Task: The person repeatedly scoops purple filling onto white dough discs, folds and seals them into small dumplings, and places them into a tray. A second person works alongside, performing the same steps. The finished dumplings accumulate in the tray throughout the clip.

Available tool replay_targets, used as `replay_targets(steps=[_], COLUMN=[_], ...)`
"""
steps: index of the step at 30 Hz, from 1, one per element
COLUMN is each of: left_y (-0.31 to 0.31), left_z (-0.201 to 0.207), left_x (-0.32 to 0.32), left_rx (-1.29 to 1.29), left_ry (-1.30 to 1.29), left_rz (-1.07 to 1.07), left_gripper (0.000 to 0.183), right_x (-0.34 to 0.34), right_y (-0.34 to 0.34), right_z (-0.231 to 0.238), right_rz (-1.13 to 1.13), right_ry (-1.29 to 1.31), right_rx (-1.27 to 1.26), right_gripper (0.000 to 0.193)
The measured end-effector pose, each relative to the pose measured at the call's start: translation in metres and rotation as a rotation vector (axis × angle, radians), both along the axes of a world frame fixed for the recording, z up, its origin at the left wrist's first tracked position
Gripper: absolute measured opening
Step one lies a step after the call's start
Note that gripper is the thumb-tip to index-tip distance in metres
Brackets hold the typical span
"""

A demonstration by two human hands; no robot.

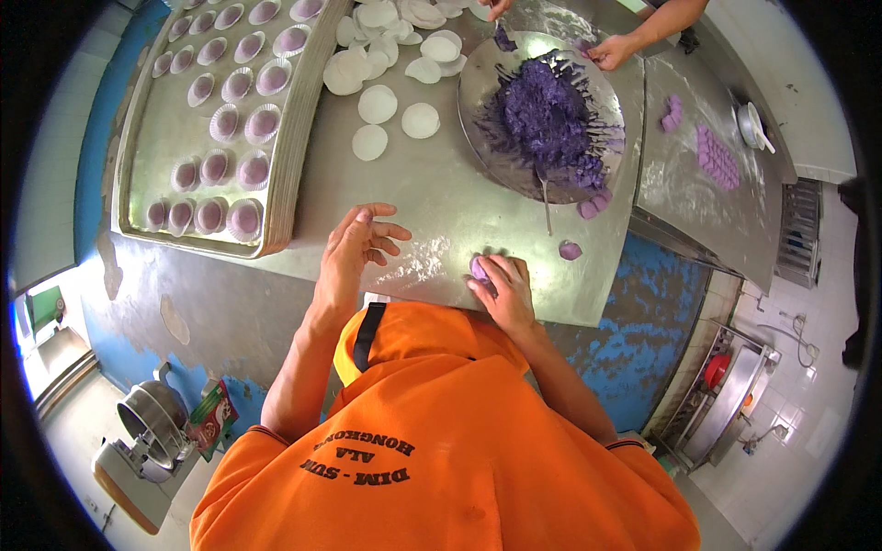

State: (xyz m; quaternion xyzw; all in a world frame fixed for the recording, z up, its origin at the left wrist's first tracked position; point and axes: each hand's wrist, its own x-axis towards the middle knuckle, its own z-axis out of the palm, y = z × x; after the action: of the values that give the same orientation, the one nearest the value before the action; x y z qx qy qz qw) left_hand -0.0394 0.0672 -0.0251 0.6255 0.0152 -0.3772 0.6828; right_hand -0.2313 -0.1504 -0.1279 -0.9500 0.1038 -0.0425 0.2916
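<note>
Head view: my right hand [502, 286] is closed around the purple dough [479, 267], which lies at its left side, between thumb and fingertips; long axis partly covered, cannot tell. My left hand [363, 239] is open and empty, farther from it, across a floury patch [418, 259]. The table's [409, 188] near edge runs just below the dough. Open metal lies ahead, bounded by tray [133, 188] left, white rounds [370, 142] beyond and pan [480, 151] ahead-right.
</note>
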Motion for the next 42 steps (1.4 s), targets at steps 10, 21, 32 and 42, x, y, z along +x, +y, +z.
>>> replay_targets(steps=[10, 21, 32, 42], left_y=[0.006, -0.006, -0.001, -0.004], left_z=[0.007, 0.008, 0.010, 0.015], left_x=[0.006, 0.015, 0.011, 0.007], left_rx=[0.002, -0.093, -0.057, -0.047], left_ry=[0.012, -0.029, -0.034, -0.031], left_rz=[0.036, 0.009, -0.047, -0.041], left_gripper=[0.052, 0.056, 0.052, 0.043], right_x=[0.069, 0.062, 0.010, 0.045], right_y=[0.018, 0.004, -0.014, -0.013], right_z=[-0.025, -0.028, 0.010, 0.024], right_rz=[0.257, 0.091, 0.019, 0.000], right_ry=[0.313, -0.077, 0.127, 0.373], right_rx=[-0.343, 0.036, 0.141, 0.548], right_gripper=[0.092, 0.074, 0.058, 0.019])
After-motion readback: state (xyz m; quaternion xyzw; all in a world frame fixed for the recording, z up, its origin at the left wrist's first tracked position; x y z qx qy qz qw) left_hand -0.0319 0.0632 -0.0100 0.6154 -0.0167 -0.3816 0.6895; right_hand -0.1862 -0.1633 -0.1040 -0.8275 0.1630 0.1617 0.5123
